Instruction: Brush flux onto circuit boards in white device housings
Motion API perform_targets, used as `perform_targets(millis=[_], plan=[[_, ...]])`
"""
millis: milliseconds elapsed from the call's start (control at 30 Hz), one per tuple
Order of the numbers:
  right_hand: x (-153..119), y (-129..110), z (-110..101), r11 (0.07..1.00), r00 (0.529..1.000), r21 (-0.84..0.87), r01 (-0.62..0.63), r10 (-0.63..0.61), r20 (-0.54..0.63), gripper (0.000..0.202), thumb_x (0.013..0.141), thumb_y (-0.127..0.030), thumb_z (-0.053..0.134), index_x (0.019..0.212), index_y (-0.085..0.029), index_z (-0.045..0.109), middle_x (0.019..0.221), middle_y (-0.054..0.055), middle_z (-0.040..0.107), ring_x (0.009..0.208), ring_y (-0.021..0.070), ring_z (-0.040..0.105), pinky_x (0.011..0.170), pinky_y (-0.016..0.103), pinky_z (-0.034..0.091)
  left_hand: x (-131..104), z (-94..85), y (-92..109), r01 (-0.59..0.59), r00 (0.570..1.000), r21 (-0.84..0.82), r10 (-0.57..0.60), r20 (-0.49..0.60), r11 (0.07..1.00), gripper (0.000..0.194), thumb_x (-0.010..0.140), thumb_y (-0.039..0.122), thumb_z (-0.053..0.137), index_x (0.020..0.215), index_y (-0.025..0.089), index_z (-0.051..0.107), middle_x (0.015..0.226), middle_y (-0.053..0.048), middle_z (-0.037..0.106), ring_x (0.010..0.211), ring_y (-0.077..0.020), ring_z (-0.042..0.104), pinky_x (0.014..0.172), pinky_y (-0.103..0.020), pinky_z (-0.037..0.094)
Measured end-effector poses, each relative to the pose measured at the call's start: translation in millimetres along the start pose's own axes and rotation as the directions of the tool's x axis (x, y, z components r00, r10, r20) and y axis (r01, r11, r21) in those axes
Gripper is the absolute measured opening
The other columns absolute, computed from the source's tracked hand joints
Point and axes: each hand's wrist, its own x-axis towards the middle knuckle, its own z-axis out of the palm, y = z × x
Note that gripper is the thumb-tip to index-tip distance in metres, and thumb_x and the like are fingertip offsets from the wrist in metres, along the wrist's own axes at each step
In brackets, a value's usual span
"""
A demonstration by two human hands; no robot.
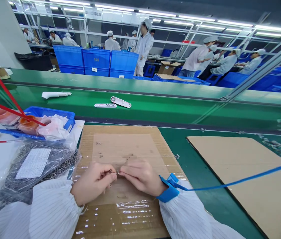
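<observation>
Green bench (177, 141), illegible bag label (33, 163), hands (141, 176) apparently pinching tiny parts (118, 172)

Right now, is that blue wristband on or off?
On: the blue wristband sits around the wrist of the right hand, with a blue cord attached.

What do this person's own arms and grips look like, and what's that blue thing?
Both arms wear loose, white sleeves with fine, darker stripes. The left grip and right grip are ungloved, with human fingers. The blue thing is a band around the right wrist; a blue cord runs from it. No band shows on the left wrist.
</observation>
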Motion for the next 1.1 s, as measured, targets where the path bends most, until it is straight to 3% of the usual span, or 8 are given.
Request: perform_targets(millis=[100,200,300,400,633,833,967,1100], plan=[[-7.5,10.0,-9.3,0.927,0.979,-0.345,0.144,-0.185,-0.089,0.018,0.082,-0.009,0.042,0.081,-0.013,0.059,0.064,0.005,0.06,0.055,0.0112,0.05,0.049,0.023,0.036,-0.8,-6.4,1.4,0.114,0.993,-0.337,-0.097,0.064,0.935,0.021,0.066,0.03,0.038,0.05,0.018,0.042,0.036,0.005,0.037,0.028,-0.0072,0.031,0.032,-0.02,0.022],[-13.0,24.8,-13.2,0.901,0.973,-0.432,-0.042,-0.061,-0.223,0.016,0.081,-0.01,0.044,0.085,-0.014,0.059,0.07,0.006,0.062,0.061,0.0125,0.054,0.053,0.023,0.039,-1.2,-11.7,2.2,0.068,0.997,-0.414,-0.078,-0.008,0.908,0.022,0.069,0.032,0.037,0.054,0.018,0.044,0.039,0.006,0.036,0.03,-0.0072,0.032,0.035,-0.021,0.024],[-13.7,37.7,-6.8,0.905,0.965,-0.346,-0.246,0.197,-0.173,0.018,0.082,-0.015,0.042,0.081,-0.015,0.06,0.076,0.006,0.063,0.068,0.0133,0.056,0.059,0.023,0.042,0.9,-11.3,-1.8,-0.042,0.986,0.043,0.048,-0.161,0.998,0.02,0.072,0.029,0.042,0.068,0.016,0.056,0.052,0.001,0.051,0.044,-0.0108,0.045,0.047,-0.023,0.032],[-11.9,41.1,2.7,0.922,0.95,-0.233,-0.309,0.311,-0.033,0.021,0.082,-0.015,0.041,0.078,-0.015,0.061,0.075,0.006,0.061,0.069,0.0128,0.055,0.061,0.023,0.043,3.9,-7.4,-7.2,-0.145,0.96,0.582,0.256,-0.113,0.8,0.02,0.075,0.023,0.042,0.074,0.017,0.061,0.064,-0.002,0.056,0.057,-0.0144,0.049,0.055,-0.026,0.032],[4.6,40.0,-7.2,0.852,0.849,-0.105,-0.513,0.522,0.087,0.024,0.068,-0.002,0.046,0.085,-0.014,0.058,0.072,0.001,0.057,0.059,0.0097,0.052,0.055,0.02,0.042,5.8,-3.1,-7.6,-0.11,0.974,0.756,0.222,-0.048,0.645,0.022,0.073,0.014,0.037,0.077,0.018,0.058,0.07,-0.003,0.056,0.062,-0.0161,0.052,0.056,-0.027,0.031],[55.7,136.0,-45.4,0.705,0.756,-0.334,-0.625,0.653,-0.036,0.026,0.072,-0.007,0.048,0.097,-0.011,0.056,0.1,0.009,0.056,0.091,0.0164,0.053,0.079,0.027,0.041,9.9,-0.5,-15.4,-0.136,0.968,0.712,0.246,-0.053,0.689,0.024,0.065,0.014,0.043,0.082,0.019,0.059,0.076,-0.004,0.06,0.067,-0.0185,0.054,0.059,-0.029,0.035],[91.4,213.5,-62.0,0.494,0.593,-0.364,-0.789,0.768,-0.242,0.031,0.08,-0.019,0.049,0.11,-0.012,0.047,0.113,0.01,0.049,0.1,0.0192,0.048,0.084,0.037,0.04,23.8,0.6,-31.2,-0.114,0.978,0.726,0.205,-0.037,0.679,0.025,0.064,0.018,0.045,0.083,0.019,0.061,0.078,-0.007,0.064,0.072,-0.0223,0.059,0.059,-0.03,0.04],[109.3,255.9,-60.4,0.327,0.45,-0.359,-0.874,0.823,-0.347,0.032,0.083,-0.027,0.046,0.112,-0.014,0.045,0.116,0.009,0.045,0.102,0.0206,0.046,0.084,0.041,0.039,46.8,6.2,-54.5,-0.059,0.993,0.813,0.118,-0.012,0.579,0.025,0.063,0.023,0.05,0.082,0.02,0.064,0.08,-0.01,0.066,0.073,-0.027,0.061,0.056,-0.033,0.042]])
